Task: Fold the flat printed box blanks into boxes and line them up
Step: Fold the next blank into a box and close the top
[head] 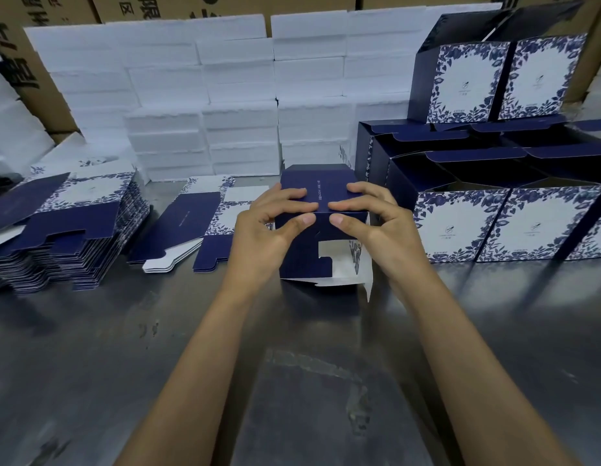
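Both hands meet on one half-formed box (321, 227) at the middle of the counter (158, 348): the left hand (269, 230) and the right hand (369, 223) are partly closed on it, fingers spread flat over its dark blue upper panel and thumbs pressed against the near face just below the top edge, thumb tips almost touching. Forearms reach forward from the near edge and converge, wrists slightly raised. Beneath the thumbs the near side of the box is unfinished: a notched blue flap leaves white inner card showing, and a loose white flap hangs at the lower right corner, so this box appears to be mid-fold, probably at the closing of one end. To the right of the hands, finished boxes (494, 227) with floral fronts stand in rows, open-topped, with a further pair stacked behind them; this suggests a fair share of the work is done. To the left of the hands, a small pile of flat blanks (198, 227) lies just beside, and farther left a tall stack of blanks (73, 237) remains, so much folding is left. Beyond the hands, white foam blocks (238, 95) are piled high.
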A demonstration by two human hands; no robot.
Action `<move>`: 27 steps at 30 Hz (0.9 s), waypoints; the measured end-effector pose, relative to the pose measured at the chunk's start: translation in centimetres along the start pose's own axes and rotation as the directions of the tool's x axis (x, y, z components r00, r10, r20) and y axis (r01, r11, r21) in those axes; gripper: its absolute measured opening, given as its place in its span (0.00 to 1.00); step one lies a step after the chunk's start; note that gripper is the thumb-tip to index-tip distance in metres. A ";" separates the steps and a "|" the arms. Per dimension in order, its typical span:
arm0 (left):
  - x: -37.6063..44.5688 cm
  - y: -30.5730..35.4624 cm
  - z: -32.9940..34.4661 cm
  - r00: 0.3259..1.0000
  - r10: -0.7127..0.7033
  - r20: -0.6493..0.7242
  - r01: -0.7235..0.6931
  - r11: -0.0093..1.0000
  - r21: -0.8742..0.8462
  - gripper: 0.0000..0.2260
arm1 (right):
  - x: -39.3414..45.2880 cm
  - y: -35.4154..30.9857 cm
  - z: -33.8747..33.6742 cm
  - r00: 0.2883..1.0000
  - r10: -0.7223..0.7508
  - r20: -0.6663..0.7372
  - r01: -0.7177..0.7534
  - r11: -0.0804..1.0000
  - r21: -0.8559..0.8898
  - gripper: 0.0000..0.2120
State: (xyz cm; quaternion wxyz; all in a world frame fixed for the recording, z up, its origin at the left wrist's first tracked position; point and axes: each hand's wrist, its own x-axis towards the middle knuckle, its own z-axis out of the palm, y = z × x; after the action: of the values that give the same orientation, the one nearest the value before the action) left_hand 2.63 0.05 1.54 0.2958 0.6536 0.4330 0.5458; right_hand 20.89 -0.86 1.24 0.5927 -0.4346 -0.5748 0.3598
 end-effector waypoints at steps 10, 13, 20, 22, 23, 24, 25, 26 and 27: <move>0.4 -0.2 -1.2 0.996 -0.026 0.087 0.030 0.998 -0.048 0.10 | 0.3 0.5 -0.8 0.999 0.003 0.044 -0.006 0.998 0.066 0.10; 0.5 -0.2 -1.8 0.991 -0.038 0.132 0.050 0.995 -0.086 0.11 | 0.4 0.5 -1.2 0.996 0.036 0.088 -0.046 0.992 0.120 0.11; 0.2 0.0 -1.2 0.997 0.000 0.081 0.007 0.997 -0.080 0.11 | 0.4 0.7 -1.2 0.996 0.049 0.072 -0.060 0.985 0.164 0.11; -0.1 -0.2 -0.7 0.998 0.056 0.009 -0.056 0.998 0.025 0.11 | 0.4 0.8 -1.1 0.997 0.063 0.054 -0.071 0.985 0.155 0.11; -0.3 -0.2 -0.3 0.992 0.123 -0.014 -0.120 0.985 0.124 0.11 | 0.4 0.7 -1.0 0.997 0.067 0.039 -0.072 0.987 0.141 0.12; -0.5 -0.2 -0.1 0.980 0.197 -0.004 -0.191 0.956 0.224 0.09 | 0.4 0.6 -0.9 0.997 0.068 0.025 -0.071 0.990 0.122 0.13; -0.6 -0.2 0.1 0.966 0.254 0.038 -0.253 0.916 0.311 0.07 | 0.4 0.6 -0.9 0.998 0.066 0.015 -0.067 0.992 0.105 0.13; -0.6 -0.2 0.4 0.955 0.277 0.109 -0.297 0.872 0.390 0.09 | 0.3 0.5 -0.9 0.998 0.058 0.013 -0.059 0.994 0.096 0.14; -0.7 -0.4 0.5 0.943 0.269 0.198 -0.332 0.818 0.470 0.15 | 0.3 0.5 -1.0 0.999 0.050 0.017 -0.051 0.994 0.101 0.15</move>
State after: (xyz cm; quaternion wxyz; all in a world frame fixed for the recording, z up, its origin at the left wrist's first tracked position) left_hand 3.05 -0.38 0.78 0.0537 0.7997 0.4310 0.4146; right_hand 21.90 -0.53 0.95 0.6007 -0.4156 -0.5488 0.4065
